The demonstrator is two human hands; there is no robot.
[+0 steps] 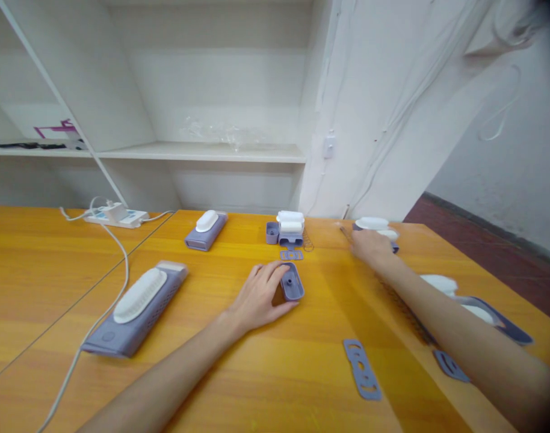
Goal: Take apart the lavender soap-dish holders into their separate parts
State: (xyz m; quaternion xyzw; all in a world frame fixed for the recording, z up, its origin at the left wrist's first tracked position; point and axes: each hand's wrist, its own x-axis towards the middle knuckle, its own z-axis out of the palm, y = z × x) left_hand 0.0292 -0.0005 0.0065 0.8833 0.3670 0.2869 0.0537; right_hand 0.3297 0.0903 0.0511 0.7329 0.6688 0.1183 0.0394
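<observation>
My left hand (266, 294) is closed around a small purple-grey plastic cap (292, 281), held on the table with its hollow side and centre post showing. At the far right, my right hand (372, 245) reaches beside white oval pieces (372, 223) on a purple part; its fingers are blurred and partly hidden. A thin dark rod-like piece (345, 233) lies close to its fingertips. Behind the cap stand a small purple box (272, 233), white rolls (290, 222), a slotted plate (292, 255) and a thin wire spring (308, 240).
Flat slotted plates (362, 368) lie at the front right, with a long dark spring (405, 310) partly under my right forearm. A purple housing (500, 319) with white pieces sits beyond it. Two purple-and-white devices (139, 307) rest on the left, near a cable and power strip (117, 214).
</observation>
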